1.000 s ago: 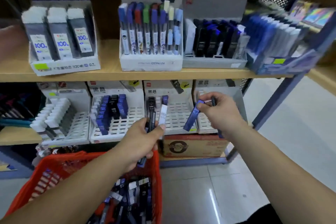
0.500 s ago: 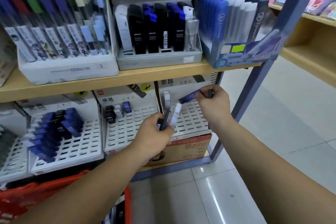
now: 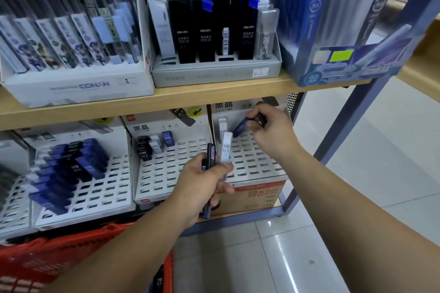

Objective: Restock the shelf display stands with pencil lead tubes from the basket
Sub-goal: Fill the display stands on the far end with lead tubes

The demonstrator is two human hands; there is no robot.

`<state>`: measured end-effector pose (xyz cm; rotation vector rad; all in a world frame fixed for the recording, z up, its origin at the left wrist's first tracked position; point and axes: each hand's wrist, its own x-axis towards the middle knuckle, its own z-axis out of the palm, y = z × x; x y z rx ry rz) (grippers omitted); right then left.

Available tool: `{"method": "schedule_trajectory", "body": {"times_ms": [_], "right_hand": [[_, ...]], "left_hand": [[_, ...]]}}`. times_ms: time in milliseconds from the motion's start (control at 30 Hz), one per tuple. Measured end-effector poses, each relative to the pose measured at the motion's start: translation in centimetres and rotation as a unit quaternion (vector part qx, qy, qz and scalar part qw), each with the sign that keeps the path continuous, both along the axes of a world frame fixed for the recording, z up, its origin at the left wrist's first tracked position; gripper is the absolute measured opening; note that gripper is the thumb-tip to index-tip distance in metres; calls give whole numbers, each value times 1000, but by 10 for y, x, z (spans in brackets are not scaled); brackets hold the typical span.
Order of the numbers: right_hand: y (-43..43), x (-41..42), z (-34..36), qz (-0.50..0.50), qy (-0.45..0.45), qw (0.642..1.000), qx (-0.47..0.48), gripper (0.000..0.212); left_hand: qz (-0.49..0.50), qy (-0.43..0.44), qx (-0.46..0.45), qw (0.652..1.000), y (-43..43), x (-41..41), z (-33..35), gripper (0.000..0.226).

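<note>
I have the right hand (image 3: 271, 133) up at the back rows of the rightmost white slotted plastic display stand (image 3: 257, 162). Its fingertips pinch a slim blue pencil lead tube (image 3: 240, 127), with a second dark tube (image 3: 262, 119) tucked between the fingers above it. The left hand (image 3: 202, 183) sits lower, in front of the stand, fingers curled round a white translucent tube marked HB 0.5 (image 3: 226, 150) and a black tube (image 3: 210, 153) beside it. My worry is the blue tube: if its lower end meets a rib rather than a slot, it could skid down the sloped grid, and the spare dark tube may slip as the fingers loosen. Its long axis runs diagonally, lower end down-left toward the grid, upper end up-right into the fingers. The left hand's two tubes stand near upright; the red plastic basket (image 3: 47, 257) sits low left.
</note>
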<state>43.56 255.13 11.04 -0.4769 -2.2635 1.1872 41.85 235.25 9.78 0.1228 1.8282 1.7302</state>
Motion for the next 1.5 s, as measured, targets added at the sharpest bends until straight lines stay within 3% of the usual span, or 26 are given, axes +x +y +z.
{"method": "schedule_trajectory", "body": {"times_ms": [300,467,567,633,700,900,1100,1300,1500], "right_hand": [[-22,-15,-4,-16,-21,996,89,22],[-26,-17,-5,-21,-42,994,95,24],[-26,-13,11,-58,-12,998,2,5],[-31,-8,25,-13,-11,991,-133,8],[-37,1,35,44,-37,977,-207,10],[-33,16,36,84,-95,956,-264,18],[-43,15,37,86,-108,959,-247,21],[-96,8,48,133,-119,951,-252,21],[-174,-4,64,138,-142,939,-282,22]], "left_hand": [[56,-47,47,996,-11,-1,-6,12],[53,-25,39,998,-24,-10,-1,18],[47,-1,34,998,-25,-14,1,20],[38,17,28,999,-22,-15,3,20],[28,24,31,999,-18,-15,5,19],[16,35,27,999,-12,-10,3,23],[6,53,7,999,-28,-10,14,20],[-33,97,-59,993,-106,-9,36,30],[-61,50,-113,990,-209,-12,54,54]]}}
